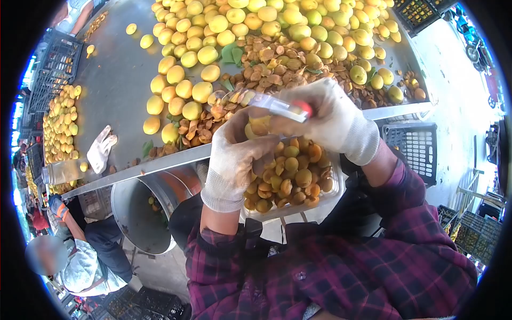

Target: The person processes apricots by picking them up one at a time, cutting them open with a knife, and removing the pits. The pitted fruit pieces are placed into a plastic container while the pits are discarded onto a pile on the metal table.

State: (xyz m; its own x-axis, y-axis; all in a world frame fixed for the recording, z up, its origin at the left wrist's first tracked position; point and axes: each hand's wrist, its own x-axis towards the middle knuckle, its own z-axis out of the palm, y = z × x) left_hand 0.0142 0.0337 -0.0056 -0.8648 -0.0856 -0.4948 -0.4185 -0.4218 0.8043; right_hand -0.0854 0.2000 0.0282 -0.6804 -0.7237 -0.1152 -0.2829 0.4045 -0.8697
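Both my hands wear pale, stained knit gloves. My left hand (234, 154) is closed around a yellow apricot (260, 124). In my right hand (333, 114) is a small cutting tool (280, 108) with a red part, its light blade end reaching over the fruit. Below my hands, a clear plastic tub (340, 193) holds many cut apricots (290, 176). Brown pits and scraps (272, 69) lie on the metal table (114, 69) just beyond my hands, with a heap of whole yellow apricots (218, 24) behind them.
A loose white glove (100, 149) lies on the table at left. Under the table edge are a large metal bucket (141, 213) and a dark crate (410, 152). Another person (88, 266) sits at lower left. More crates (472, 234) stand at right.
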